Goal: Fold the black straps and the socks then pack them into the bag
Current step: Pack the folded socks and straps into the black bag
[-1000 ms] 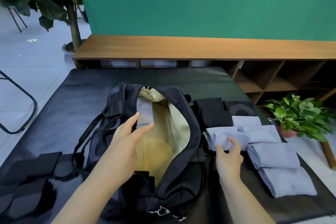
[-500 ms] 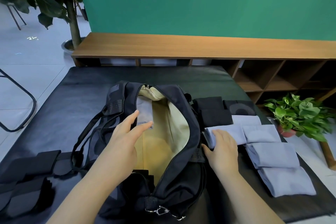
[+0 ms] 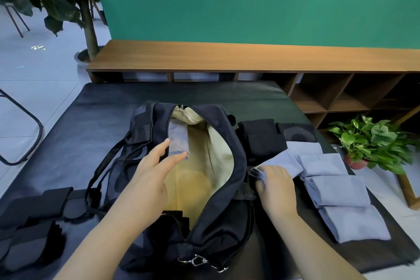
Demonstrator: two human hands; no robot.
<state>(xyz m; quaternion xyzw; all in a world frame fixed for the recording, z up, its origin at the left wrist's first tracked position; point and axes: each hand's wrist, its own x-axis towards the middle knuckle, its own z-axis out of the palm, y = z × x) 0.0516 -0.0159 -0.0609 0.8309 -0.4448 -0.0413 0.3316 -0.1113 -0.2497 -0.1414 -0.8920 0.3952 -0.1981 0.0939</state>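
Note:
A black bag (image 3: 225,218) lies unzipped on the black mat, its beige lining showing. A folded grey-blue sock (image 3: 178,140) lies inside at the far end. My left hand (image 3: 151,177) hovers over the opening with straight fingers, its fingertips at that sock. My right hand (image 3: 276,187) grips the near end of a folded blue sock (image 3: 283,162) just right of the bag's rim. Several more folded blue socks (image 3: 338,191) lie in a row to the right, with folded black socks (image 3: 261,137) behind them. Black straps (image 3: 34,218) lie at the left.
The black mat (image 3: 95,116) covers the table. A low wooden shelf (image 3: 250,59) runs behind it against a green wall. A potted plant (image 3: 372,141) stands off the right edge, a tree (image 3: 88,18) at the back left, and a metal chair leg (image 3: 34,136) at left.
My right hand closed on the nearest blue sock and pulled its end toward the bag. My left hand stayed over the opening.

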